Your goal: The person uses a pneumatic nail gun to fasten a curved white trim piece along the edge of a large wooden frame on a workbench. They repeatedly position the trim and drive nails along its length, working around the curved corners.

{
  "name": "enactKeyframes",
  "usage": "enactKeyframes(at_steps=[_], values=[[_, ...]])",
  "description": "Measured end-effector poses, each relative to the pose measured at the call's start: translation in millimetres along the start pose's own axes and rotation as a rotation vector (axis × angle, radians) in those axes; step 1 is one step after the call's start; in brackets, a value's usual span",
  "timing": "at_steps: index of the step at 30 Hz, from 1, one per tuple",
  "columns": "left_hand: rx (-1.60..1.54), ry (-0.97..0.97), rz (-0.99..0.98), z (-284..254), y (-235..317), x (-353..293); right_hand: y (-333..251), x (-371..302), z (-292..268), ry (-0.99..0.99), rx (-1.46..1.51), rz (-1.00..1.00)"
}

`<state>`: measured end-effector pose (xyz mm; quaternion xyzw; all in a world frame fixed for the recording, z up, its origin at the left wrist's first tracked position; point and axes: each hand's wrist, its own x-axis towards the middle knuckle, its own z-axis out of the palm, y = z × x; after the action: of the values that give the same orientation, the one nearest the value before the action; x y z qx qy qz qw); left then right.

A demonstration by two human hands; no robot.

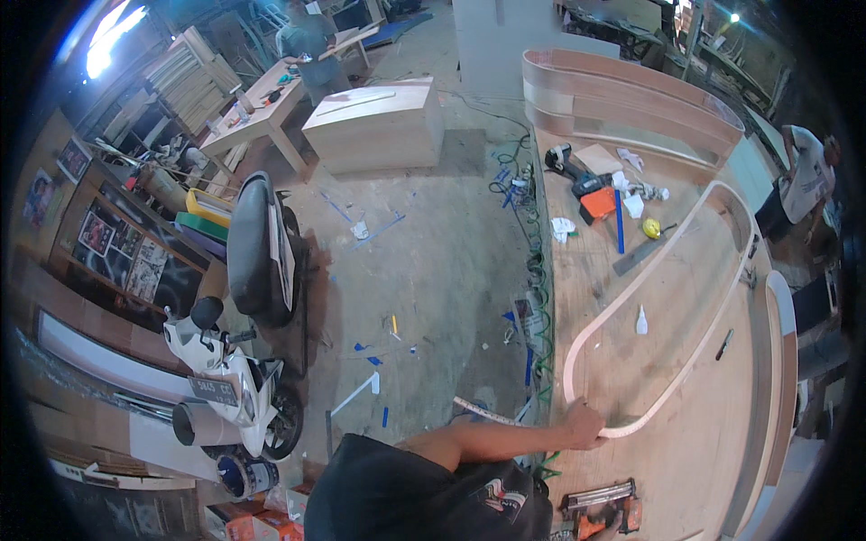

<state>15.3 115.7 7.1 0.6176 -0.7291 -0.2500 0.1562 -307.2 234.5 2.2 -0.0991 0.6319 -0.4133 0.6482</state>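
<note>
Presently, one hand (585, 424), which side cannot be told, is closed on the near end of a bent plywood strip (663, 270) that stands on edge as a long loop on the workbench (686, 451); the other hand is out of view. Inside the loop lies only a small white glue bottle (641, 320). A measuring tape (487, 412) juts past the bench edge beside the forearm. Farther along the bench sit a cordless drill (566, 162), a yellow tape measure (651, 228) and a nail gun (603, 505). Beyond, the concrete floor (433, 261) holds a parked scooter (230, 370) and a plywood box (374, 124).
</note>
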Motion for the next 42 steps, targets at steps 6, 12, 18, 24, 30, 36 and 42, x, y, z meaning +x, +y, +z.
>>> enactKeyframes(at_steps=[6,12,18,24,30,36,42], values=[[0.022,0.050,-0.012,12,5,4,39,34,-68,-0.115,0.209,-0.027],[0.073,-0.005,-0.063,4,-3,8,32,28,-29,-0.019,0.127,-0.261],[0.156,-0.071,0.030,9,6,31,41,50,-41,0.081,0.130,-0.437],[0.136,-0.105,0.052,13,33,55,52,59,-51,0.096,0.138,-0.520],[0.153,-0.180,-0.003,13,35,55,54,59,-60,0.018,0.180,-0.409],[0.171,-0.300,-0.027,-6,41,58,56,55,-41,0.076,0.208,-0.432],[0.083,-0.207,0.046,23,26,55,66,52,-42,0.122,0.228,-0.586]])
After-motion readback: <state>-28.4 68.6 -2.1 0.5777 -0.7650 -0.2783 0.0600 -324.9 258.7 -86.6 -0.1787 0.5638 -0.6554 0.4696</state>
